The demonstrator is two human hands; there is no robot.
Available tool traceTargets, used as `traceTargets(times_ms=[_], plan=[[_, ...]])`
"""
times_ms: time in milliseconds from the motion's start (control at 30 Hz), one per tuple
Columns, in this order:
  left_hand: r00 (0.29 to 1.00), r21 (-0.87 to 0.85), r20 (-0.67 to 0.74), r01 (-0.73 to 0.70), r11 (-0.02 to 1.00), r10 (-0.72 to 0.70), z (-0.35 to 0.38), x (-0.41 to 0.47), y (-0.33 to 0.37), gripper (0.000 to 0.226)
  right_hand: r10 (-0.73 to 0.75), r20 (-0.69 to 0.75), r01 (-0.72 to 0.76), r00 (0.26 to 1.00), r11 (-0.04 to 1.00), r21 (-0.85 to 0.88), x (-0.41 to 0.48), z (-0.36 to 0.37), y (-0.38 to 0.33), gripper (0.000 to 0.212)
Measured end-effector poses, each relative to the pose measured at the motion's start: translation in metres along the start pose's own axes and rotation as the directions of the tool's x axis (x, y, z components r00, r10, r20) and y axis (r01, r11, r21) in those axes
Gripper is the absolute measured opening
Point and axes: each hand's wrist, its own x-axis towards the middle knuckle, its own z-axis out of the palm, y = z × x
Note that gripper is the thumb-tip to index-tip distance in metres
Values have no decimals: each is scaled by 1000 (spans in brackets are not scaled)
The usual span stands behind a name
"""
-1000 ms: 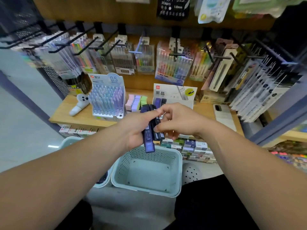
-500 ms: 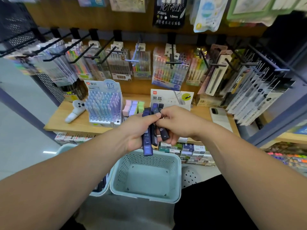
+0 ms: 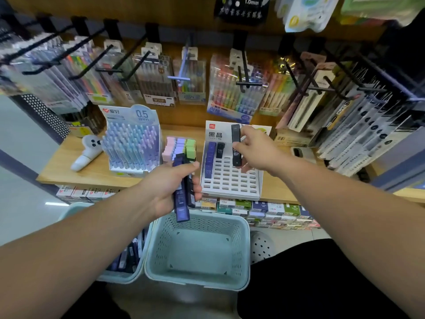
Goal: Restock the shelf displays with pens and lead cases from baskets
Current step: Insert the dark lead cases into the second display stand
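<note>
My left hand (image 3: 166,187) grips a small bundle of lead cases (image 3: 182,199), dark blue and black, above the pale green basket (image 3: 243,229). My right hand (image 3: 255,150) pinches one black lead case (image 3: 236,146) upright over the white slotted lead display (image 3: 230,178) on the wooden shelf (image 3: 92,171). A row of blue cases (image 3: 209,157) and one black case (image 3: 220,150) stand in the display's back slots. A second basket (image 3: 128,256) at the lower left holds more cases.
A pen display box marked 0.5 (image 3: 132,143) and pastel erasers (image 3: 180,147) stand left of the lead display. Packaged pens hang on black hooks (image 3: 248,82) above. A phone (image 3: 301,154) lies on the shelf at right. Small boxes (image 3: 264,210) line the lower shelf.
My right hand pulled one black case out of the bundle and carried it up and right over the lead display. The left hand kept the rest and stayed near the basket.
</note>
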Motion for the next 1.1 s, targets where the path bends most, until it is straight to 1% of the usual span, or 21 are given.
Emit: traceTargets(times_ms=[33,67,133,200,300,400,467,533,567,600,633,700,733,767,900,967,1033,1100], plan=[[1000,-10,-28,4,1000,-5,-4,3,0,14,11,-35,-12,999,1000,-26,9,5,5,14],[999,-24,-51,8,1000,-9,-8,7,0,15,0,-61,-7,998,995,-101,17,9,9,11],[997,-59,-74,16,998,-20,-15,13,1,17,-20,-72,1,997,967,-255,30,13,16,14],[997,-95,-76,25,995,-32,-17,18,4,17,-20,-43,8,999,961,-275,38,13,22,18],[998,-147,-55,18,989,-26,-13,24,13,15,-24,-21,18,999,969,-245,47,13,28,39],[1000,-142,12,9,990,-7,-7,26,20,15,-65,-33,50,997,942,-332,55,16,30,42],[1000,-120,25,22,992,-20,-8,30,20,16,-34,22,39,999,947,-319,60,17,28,42],[999,-100,5,42,994,-42,-11,36,20,16,63,155,-22,986,967,-255,61,16,26,46],[999,-90,-6,50,995,-50,-12,39,20,16,87,216,-25,973,961,-274,61,15,26,48],[998,-85,-14,56,995,-57,-13,42,20,16,76,240,7,968,945,-328,61,13,25,49],[998,-83,-21,61,995,-63,-14,45,21,15,55,225,35,973,925,-378,63,12,27,46],[996,-92,-29,77,993,-80,-15,50,21,14,18,125,35,992,910,-414,68,10,28,28],[995,-108,-36,87,990,-92,-16,52,21,14,4,79,30,997,904,-426,71,10,29,22],[994,-130,-49,95,987,-102,-17,54,22,13,-14,54,37,998,894,-447,74,12,28,21],[992,-184,-82,84,979,-100,-19,56,25,14,-90,39,96,995,808,-582,78,23,26,15],[992,-185,-89,76,980,-93,-20,55,28,13,-134,22,119,991,772,-624,81,27,27,16],[991,-184,-97,76,980,-95,-22,55,28,12,-164,21,138,986,743,-655,82,30,28,25],[990,-182,-101,78,980,-98,-23,54,26,12,-152,31,134,988,737,-663,80,32,29,32]])
